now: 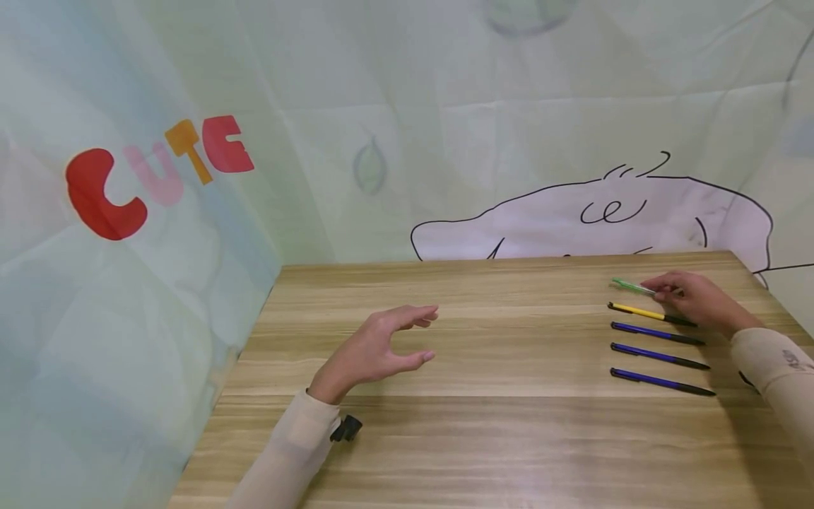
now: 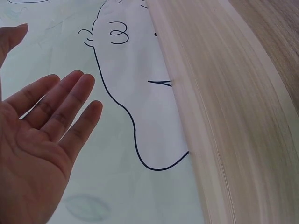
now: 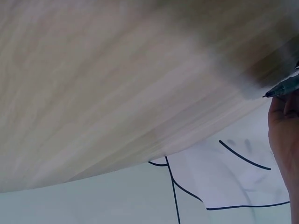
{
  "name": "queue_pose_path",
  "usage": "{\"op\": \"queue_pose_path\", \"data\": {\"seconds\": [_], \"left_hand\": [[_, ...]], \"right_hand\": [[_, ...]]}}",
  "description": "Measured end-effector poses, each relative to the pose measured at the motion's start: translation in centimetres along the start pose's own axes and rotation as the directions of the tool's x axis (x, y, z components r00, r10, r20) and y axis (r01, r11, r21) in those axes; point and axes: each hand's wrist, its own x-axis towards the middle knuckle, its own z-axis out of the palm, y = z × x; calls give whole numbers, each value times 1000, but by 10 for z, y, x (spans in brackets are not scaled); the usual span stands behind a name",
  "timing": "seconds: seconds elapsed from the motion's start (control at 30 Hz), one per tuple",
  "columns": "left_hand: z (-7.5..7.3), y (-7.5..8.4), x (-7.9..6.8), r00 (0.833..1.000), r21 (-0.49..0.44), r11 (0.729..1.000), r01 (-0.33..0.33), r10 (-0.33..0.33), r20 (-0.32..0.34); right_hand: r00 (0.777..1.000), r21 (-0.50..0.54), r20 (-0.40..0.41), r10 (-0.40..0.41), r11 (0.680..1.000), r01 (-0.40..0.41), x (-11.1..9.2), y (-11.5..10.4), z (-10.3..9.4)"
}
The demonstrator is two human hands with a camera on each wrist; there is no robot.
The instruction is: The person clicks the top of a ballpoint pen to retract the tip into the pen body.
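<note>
At the table's far right, my right hand (image 1: 696,300) pinches a green pen (image 1: 629,285) with a clear barrel. In the right wrist view the tip of this pen (image 3: 280,88) pokes out past the fingers. Just nearer to me lies a yellow pen (image 1: 642,312) with a black end. Below it three blue pens (image 1: 655,355) lie in a column, roughly parallel. My left hand (image 1: 381,346) hovers over the middle left of the table, thumb and fingers apart, holding nothing. The left wrist view shows its palm (image 2: 37,149) with the fingers extended.
The wooden table (image 1: 483,438) reaches back to a pale printed cloth (image 1: 394,106) with a cartoon outline. Another cloth side at the left bears the word CUTE. A small black piece (image 1: 346,428) sits at my left sleeve.
</note>
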Motion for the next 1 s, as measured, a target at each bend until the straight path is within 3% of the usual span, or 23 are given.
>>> {"op": "queue_pose_path", "data": {"seconds": [0.47, 1.0], "left_hand": [[-1, 2, 1, 1000, -9, 1000, 19, -19, 8], [-2, 0, 1, 1000, -5, 1000, -4, 3, -22]], "right_hand": [[999, 52, 44, 1, 999, -3, 1, -10, -7], [987, 136, 94, 129, 981, -141, -2, -46, -23]]}}
